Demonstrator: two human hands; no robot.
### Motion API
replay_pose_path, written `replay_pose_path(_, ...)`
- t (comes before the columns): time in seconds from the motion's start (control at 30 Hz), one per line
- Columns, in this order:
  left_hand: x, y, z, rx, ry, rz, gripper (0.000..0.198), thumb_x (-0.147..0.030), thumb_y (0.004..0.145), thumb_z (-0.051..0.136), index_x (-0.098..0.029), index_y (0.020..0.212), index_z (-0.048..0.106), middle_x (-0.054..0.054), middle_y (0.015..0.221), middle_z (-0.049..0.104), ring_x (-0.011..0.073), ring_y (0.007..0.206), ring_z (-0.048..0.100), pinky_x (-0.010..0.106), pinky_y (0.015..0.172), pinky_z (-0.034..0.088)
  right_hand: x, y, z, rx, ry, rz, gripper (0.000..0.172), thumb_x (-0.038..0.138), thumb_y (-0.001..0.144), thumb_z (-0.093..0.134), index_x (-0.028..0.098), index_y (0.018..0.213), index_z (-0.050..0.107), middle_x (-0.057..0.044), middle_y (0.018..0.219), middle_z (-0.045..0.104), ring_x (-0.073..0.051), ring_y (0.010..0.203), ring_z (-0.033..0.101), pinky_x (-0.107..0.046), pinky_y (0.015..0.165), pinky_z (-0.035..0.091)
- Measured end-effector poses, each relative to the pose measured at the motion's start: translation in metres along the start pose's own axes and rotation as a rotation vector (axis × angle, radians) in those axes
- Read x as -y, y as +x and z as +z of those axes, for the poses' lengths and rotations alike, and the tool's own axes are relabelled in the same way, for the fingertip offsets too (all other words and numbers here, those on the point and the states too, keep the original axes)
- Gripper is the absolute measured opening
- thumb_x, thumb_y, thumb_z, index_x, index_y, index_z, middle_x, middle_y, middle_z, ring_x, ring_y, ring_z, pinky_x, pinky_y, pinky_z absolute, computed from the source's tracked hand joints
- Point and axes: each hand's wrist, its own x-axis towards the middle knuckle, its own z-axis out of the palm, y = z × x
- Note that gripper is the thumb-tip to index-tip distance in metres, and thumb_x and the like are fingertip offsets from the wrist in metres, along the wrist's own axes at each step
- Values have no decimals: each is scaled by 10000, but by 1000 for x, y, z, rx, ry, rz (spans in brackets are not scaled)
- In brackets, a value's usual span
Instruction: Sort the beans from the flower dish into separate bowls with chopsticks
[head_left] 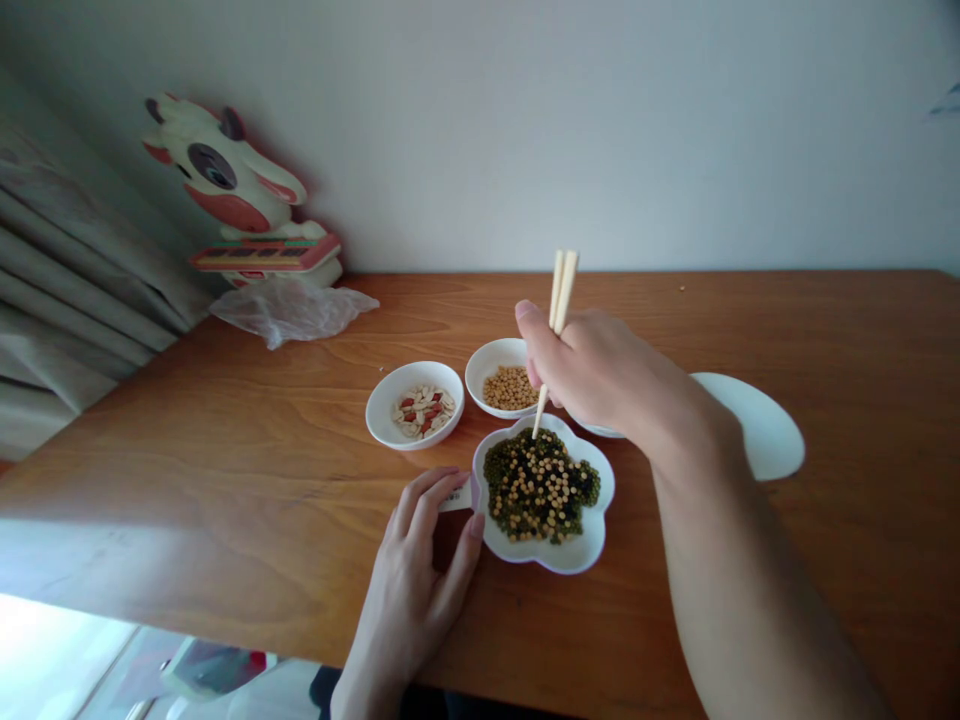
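Note:
A white flower-shaped bowl (592, 545) sits near the table's front, filled with mixed dark green and yellow beans. My right hand (600, 370) is closed around a pair of wooden chopsticks (556, 310), whose tips dip into the far side of that bowl. My left hand (420, 560) lies flat on the table with fingers spread, the thumb touching the bowl's left rim and the fingers resting by a small white label (456, 497). Behind stand a small white bowl of yellow beans (504, 378) and another white bowl (414, 403) holding pale seeds and red bits.
A white plate (757, 430) lies to the right, partly hidden by my right arm. A cartoon cow figure (240, 195) and a crumpled clear plastic bag (289, 308) sit at the back left by the wall. Curtains hang on the left. The wooden table (225, 480) ends close to me.

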Motion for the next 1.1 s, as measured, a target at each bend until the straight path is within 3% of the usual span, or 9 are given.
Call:
replay_pose_path(0.23,6,-2,-1,2,4,-4,382,-399,1092,582,-328,1463,529,82,1496,569,282,1399,579,481,1185,511,-11,-4,-18,-273,281,21,694,595,1129,284,232,638,613,-33,554,621,-179,574,606,-322,670,435)
replay_pose_path(0.37,7,-2,-1,-4,9,-5,382,-397,1090,585,-321,1460,536,86,1496,575,288,1401,582,491,1192,508,-12,-1,-16,-340,331,1,693,579,1132,293,232,622,611,-33,549,614,-174,585,609,-317,695,450)
replay_pose_path(0.67,7,-2,-4,-1,6,0,377,-388,1090,585,-313,1457,539,94,1495,575,291,1398,585,497,1188,516,1,0,-15,-205,145,97,836,648,1115,105,188,845,749,-64,664,691,-209,728,718,-289,683,469)
replay_pose_path(0.83,7,-2,-3,0,11,4,381,-385,1091,583,-316,1462,537,86,1494,577,287,1403,582,487,1188,515,1,-3,-17,-166,138,105,838,677,1106,110,180,867,741,-87,678,712,-213,680,704,-309,663,468)
replay_pose_path(1.1,5,-1,-1,-3,9,-1,370,-391,1094,584,-324,1455,538,75,1498,574,276,1405,579,479,1197,508,1,-4,-9,66,82,112,863,789,1049,133,222,685,673,-76,678,729,-204,607,642,-335,621,405)
